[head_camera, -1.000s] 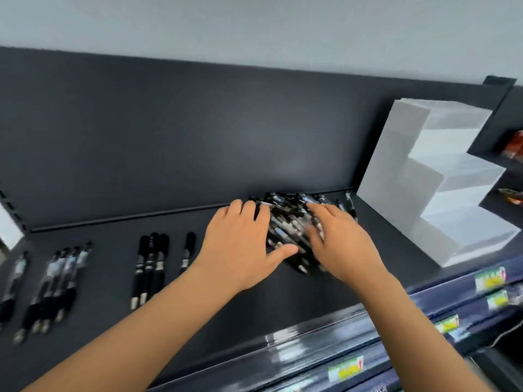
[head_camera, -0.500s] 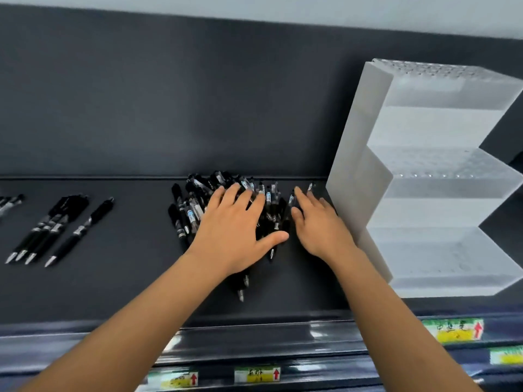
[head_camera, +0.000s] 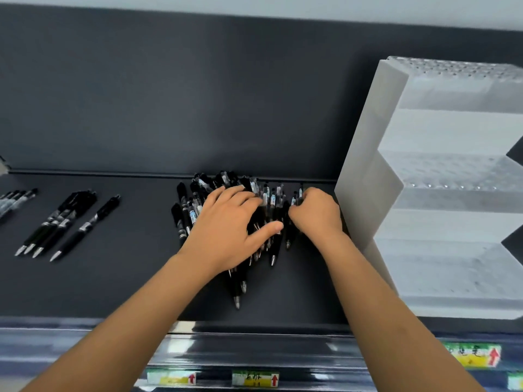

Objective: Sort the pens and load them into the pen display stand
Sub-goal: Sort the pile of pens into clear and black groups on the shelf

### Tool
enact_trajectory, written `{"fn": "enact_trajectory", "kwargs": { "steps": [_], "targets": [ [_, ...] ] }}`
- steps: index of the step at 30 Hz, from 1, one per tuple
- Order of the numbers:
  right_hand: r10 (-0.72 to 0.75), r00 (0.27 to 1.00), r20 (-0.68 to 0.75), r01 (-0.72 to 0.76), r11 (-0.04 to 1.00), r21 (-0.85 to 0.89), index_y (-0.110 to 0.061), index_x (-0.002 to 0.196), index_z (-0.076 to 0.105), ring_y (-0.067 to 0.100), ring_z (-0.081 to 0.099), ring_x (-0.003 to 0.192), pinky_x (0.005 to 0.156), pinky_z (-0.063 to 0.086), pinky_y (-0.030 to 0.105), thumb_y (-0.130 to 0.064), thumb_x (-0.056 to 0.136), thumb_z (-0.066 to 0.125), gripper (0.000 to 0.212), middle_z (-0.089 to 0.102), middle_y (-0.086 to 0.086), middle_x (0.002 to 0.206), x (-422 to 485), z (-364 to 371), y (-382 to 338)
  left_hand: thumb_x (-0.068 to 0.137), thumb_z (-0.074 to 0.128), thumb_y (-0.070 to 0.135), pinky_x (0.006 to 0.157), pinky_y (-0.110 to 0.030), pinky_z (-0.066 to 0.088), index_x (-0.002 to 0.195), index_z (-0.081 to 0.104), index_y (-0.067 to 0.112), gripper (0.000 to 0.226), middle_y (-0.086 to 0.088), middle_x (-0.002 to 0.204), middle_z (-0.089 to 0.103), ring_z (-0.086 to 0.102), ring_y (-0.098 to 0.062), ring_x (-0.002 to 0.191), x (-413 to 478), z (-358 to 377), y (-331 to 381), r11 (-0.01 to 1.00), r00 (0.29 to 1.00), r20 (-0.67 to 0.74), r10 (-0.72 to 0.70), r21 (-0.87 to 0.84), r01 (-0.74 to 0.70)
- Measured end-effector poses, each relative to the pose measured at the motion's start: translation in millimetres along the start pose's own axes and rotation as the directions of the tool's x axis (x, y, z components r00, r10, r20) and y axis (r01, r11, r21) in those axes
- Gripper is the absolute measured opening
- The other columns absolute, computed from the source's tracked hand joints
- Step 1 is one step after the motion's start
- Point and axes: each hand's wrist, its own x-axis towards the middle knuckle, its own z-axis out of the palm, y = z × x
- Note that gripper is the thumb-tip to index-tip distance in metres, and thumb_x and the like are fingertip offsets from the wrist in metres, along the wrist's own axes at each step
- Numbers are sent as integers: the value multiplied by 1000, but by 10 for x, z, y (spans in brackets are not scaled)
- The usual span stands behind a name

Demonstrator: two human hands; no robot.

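A heap of black pens (head_camera: 195, 210) lies in the middle of the dark shelf (head_camera: 119, 281). My left hand (head_camera: 226, 233) rests flat on the heap with spread fingers. My right hand (head_camera: 317, 213) sits at the heap's right edge, its fingers curled round a pen (head_camera: 294, 198) there. The white stepped pen display stand (head_camera: 441, 193) rises just right of that hand, its tiers holding no pens. A sorted row of black pens (head_camera: 60, 222) lies to the left, and another group of pens (head_camera: 14, 199) at the far left edge.
The dark back panel (head_camera: 198, 94) closes the shelf behind the heap. The shelf's front rail (head_camera: 254, 352) carries yellow-green price labels (head_camera: 254, 379). Bare shelf surface lies between the sorted pens and the heap.
The view has swung left and closer, so the stand now fills the right side. My right hand's fingers have curled from flat on the heap into a grip at its right edge.
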Motion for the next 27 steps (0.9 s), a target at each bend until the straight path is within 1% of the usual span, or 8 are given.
{"fn": "enact_trajectory", "kwargs": {
  "steps": [2, 6, 10, 13, 16, 19, 24, 27],
  "targets": [
    [44, 997, 64, -47, 997, 52, -11, 69, 47, 28, 65, 69, 50, 46, 24, -10, 75, 57, 12, 61, 8, 73, 20, -33, -58, 81, 16, 76, 116, -31, 12, 134, 51, 23, 83, 8, 140, 50, 30, -12, 138, 10, -17, -41, 999, 1000, -11, -26, -42, 25],
    [120, 978, 172, -139, 985, 106, -6, 74, 60, 25, 69, 56, 59, 60, 34, -15, 75, 65, 10, 66, 8, 66, -5, -99, -52, 91, 38, 64, 115, -32, 17, 133, 53, 21, 62, 6, 137, 53, 35, -14, 136, 32, 10, -102, 993, 998, 2, -70, -93, 70],
    [124, 979, 160, -152, 972, 180, -12, 74, 58, 22, 67, 56, 57, 60, 32, -41, 77, 68, 31, 65, 2, 71, 10, -96, -129, 93, 41, 57, 112, -33, 23, 130, 56, 20, 55, 5, 132, 56, 40, -14, 132, 39, 14, -152, 982, 994, -24, -102, -160, 97],
    [134, 972, 194, -157, 982, 108, -14, 73, 57, 22, 67, 53, 52, 55, 25, -41, 75, 69, 29, 65, 2, 71, 66, -73, -268, 92, 42, 57, 111, -33, 25, 128, 58, 20, 54, 5, 130, 58, 42, -13, 130, 37, 12, -181, 980, 993, -35, -109, -174, 101],
    [131, 967, 219, -142, 989, 36, -13, 76, 55, 22, 66, 61, 58, 57, 29, -41, 75, 69, 31, 64, 3, 77, 100, -41, -333, 91, 44, 58, 110, -33, 27, 126, 59, 20, 54, 5, 127, 60, 43, -13, 129, 37, 8, -216, 977, 992, -50, -112, -187, 101],
    [132, 964, 229, -127, 991, -35, -13, 73, 50, 17, 60, 51, 49, 51, 26, -40, 80, 68, 33, 59, 2, 70, 89, -30, -355, 91, 46, 57, 109, -33, 27, 125, 59, 19, 53, 5, 127, 60, 44, -14, 128, 29, 2, -243, 974, 992, -58, -115, -202, 101],
    [183, 942, 282, -170, 983, -71, -9, 80, 55, 26, 70, 62, 69, 61, 37, -30, 79, 71, 26, 64, 6, 77, 119, -54, -363, 90, 49, 55, 110, -36, 31, 124, 60, 18, 52, 4, 126, 61, 46, -14, 127, 36, -34, -222, 963, 990, -83, -115, -255, 91],
    [204, 935, 289, -168, 975, -145, -7, 99, 55, 24, 69, 62, 69, 60, 34, -33, 76, 77, 41, 64, 6, 86, 102, -72, -324, 90, 51, 54, 110, -36, 31, 124, 60, 18, 51, 4, 126, 61, 45, -14, 128, 36, -51, -182, 959, 990, -89, -110, -270, 82]
  ]
}}
